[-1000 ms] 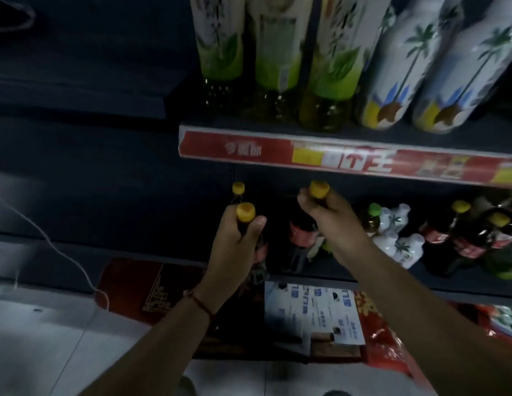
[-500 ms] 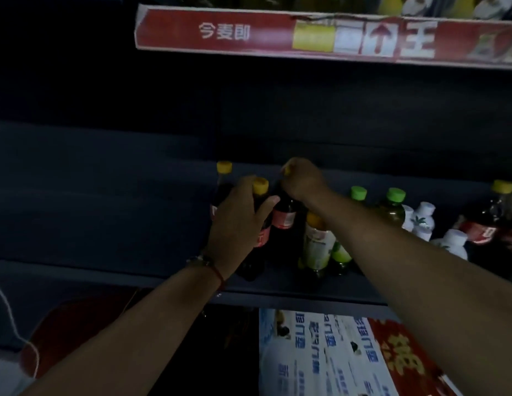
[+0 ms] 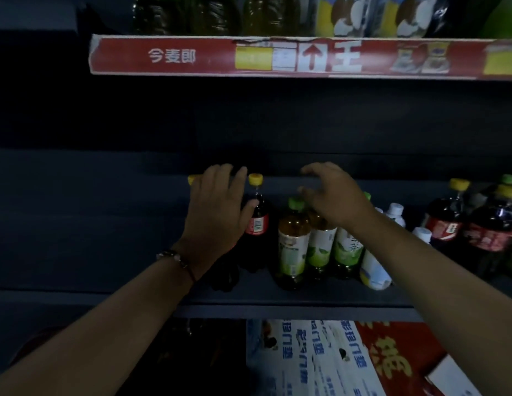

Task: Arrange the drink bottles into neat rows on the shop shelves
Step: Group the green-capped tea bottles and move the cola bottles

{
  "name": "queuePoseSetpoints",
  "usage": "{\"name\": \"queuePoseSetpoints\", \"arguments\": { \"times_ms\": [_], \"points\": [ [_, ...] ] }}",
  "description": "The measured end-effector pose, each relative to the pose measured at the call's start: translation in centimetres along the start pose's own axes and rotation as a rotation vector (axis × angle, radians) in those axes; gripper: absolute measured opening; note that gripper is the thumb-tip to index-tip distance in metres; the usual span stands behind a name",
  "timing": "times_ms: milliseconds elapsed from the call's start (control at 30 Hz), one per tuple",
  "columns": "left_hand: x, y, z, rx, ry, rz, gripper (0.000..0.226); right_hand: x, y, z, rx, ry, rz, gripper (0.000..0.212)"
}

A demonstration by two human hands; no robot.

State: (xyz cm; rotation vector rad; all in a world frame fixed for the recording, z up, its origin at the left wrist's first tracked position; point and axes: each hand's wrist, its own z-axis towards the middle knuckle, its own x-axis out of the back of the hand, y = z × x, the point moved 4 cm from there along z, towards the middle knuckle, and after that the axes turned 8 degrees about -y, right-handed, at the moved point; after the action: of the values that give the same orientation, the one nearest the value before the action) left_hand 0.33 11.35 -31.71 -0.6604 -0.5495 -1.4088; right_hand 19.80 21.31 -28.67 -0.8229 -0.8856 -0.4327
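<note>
Both hands over shelf (image 3: pixel 292 292): left hand (image 3: pixel 217 210) fingers straight against dark cola bottles (image 3: pixel 256 221), right hand (image 3: pixel 334 195) loosely spread, gripping nothing, above green-tea bottles (image 3: pixel 294 241); risk: a clipped cap topples the tight row.

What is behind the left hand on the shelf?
Behind the left hand a yellow cap peeks out, and beside it stands a dark bottle with a red label. The capped bottle's body is covered.
</note>
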Motion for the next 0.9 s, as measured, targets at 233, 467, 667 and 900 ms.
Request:
{"name": "queuePoseSetpoints", "arguments": {
  "times_ms": [233, 467, 667, 900],
  "points": [
    [-4.1, 9.0, 0.1, 0.024, -0.246, -0.378, 0.072, -2.8, 5.4, -1.8, -0.262, -0.080, -0.043, 0.053],
    [-6.9, 8.2, -1.2, 0.302, -0.298, -0.936, 0.065, -4.9, 6.2, -5.6, -0.136, 0.147, 0.209, 0.043],
    [-2.5, 7.7, -5.1, 0.520, -0.371, -1.186, 0.027, -5.0, 2.5, -10.0, -0.160, 0.061, 0.685, 0.019],
    [13.0, 4.6, -5.8, 0.996, -0.453, -1.191, 0.028, 5.8, -4.0, -15.1, -0.855, 0.069, 1.159, 0.050]
  ]
}}
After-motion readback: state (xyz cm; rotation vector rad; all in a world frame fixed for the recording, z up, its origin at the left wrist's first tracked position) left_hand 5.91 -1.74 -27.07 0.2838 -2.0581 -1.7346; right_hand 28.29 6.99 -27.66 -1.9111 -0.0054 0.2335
